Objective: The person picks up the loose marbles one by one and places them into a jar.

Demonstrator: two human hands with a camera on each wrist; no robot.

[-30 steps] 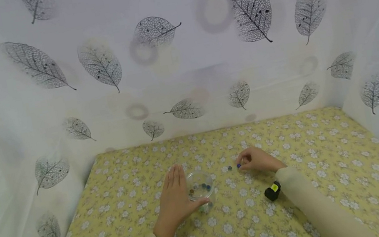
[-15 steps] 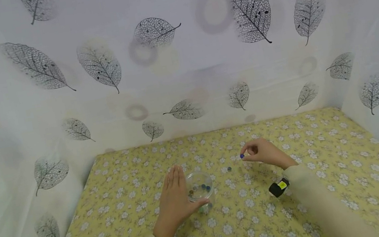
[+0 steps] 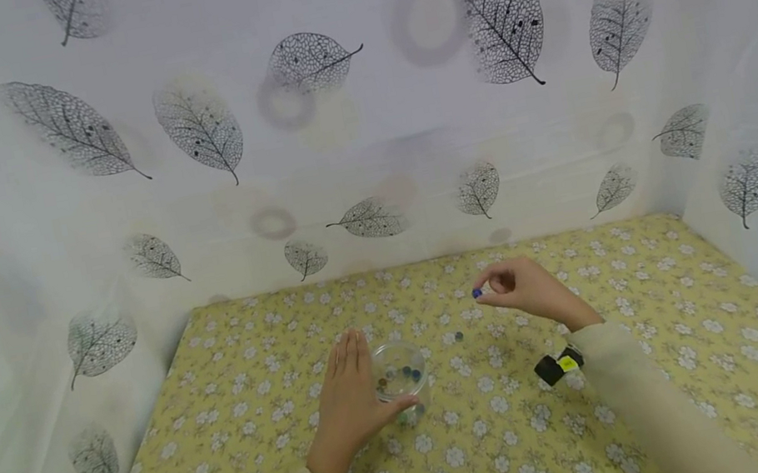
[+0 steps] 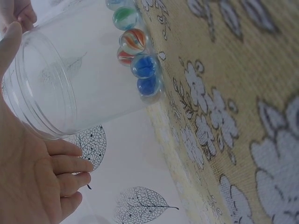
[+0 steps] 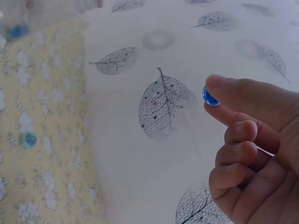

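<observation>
Between the thumb and index finger of my right hand (image 3: 528, 288) a blue glass marble (image 5: 210, 95) is pinched, held above the cloth. My left hand (image 3: 351, 393) lies along the left side of a clear round jar (image 4: 93, 60), fingers straight, the thumb across its near side. Several marbles lie at the jar's bottom, among them a green one (image 4: 125, 18), an orange-striped one (image 4: 133, 41) and a blue one (image 4: 143, 66). One loose bluish marble (image 3: 459, 336) sits on the cloth to the right of the jar.
A yellow floral cloth (image 3: 245, 429) covers the table. White sheeting with a leaf print (image 3: 396, 115) hangs behind it and on both sides. A black device with a yellow label (image 3: 558, 365) is strapped at the right wrist.
My right hand has lifted the blue marble off the cloth and carried it up and away from me. The left hand, the jar and the loose marble have stayed in place.
</observation>
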